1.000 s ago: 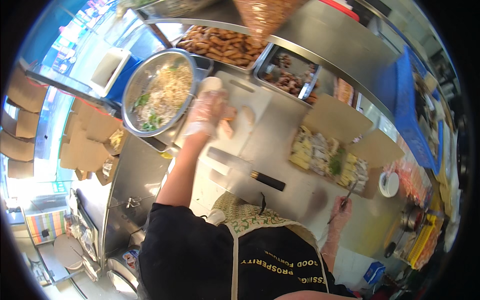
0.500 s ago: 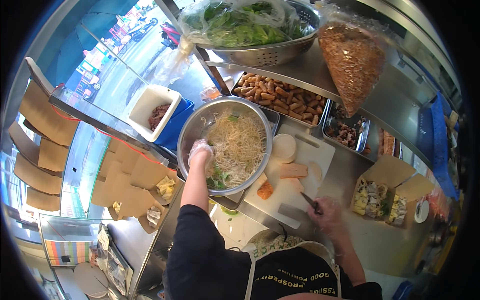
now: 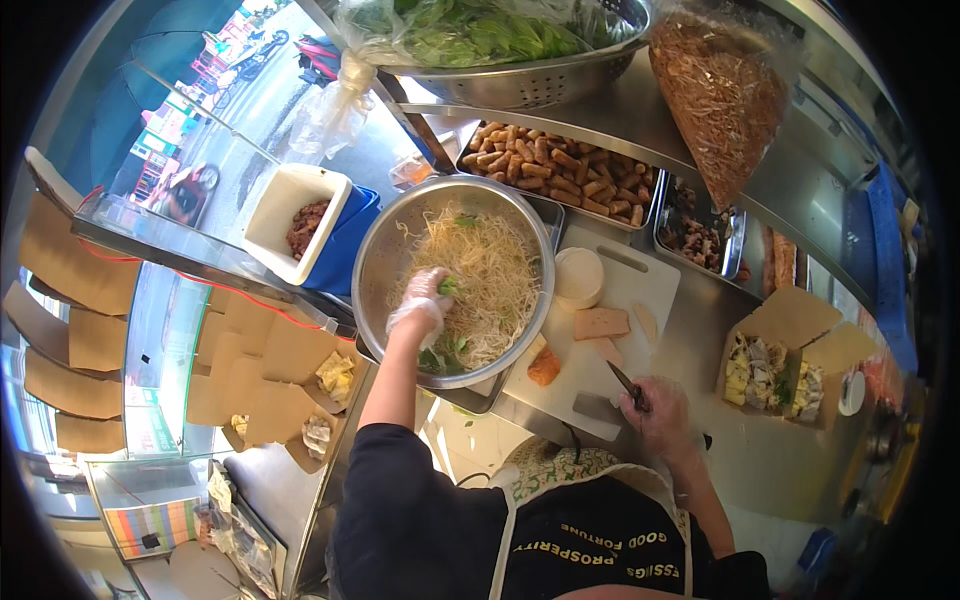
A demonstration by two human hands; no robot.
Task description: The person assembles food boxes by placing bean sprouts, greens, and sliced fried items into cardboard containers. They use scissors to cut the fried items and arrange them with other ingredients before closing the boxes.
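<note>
A large steel bowl holds pale bean sprouts mixed with green leaves. Inside it, on the left, my left hand in a clear plastic glove closes on a small bunch of green leaves. My right hand, also gloved, grips a dark-handled knife, its blade slanting up to the left over the edge of a white cutting board. On the board lie a block of pale brown meat loaf, thin slices of it, an orange-brown piece and a round white stack.
Behind the bowl stand a tray of fried rolls and a tray of meat pieces. Overhead, a shelf carries a colander and a bag of brown shreds. Cardboard boxes with food sit right and left; a white tub is left.
My left hand has moved from the bowl's left rim toward the middle, and green leaves show at its fingers. The right hand with the knife shows little change relative to the board.
</note>
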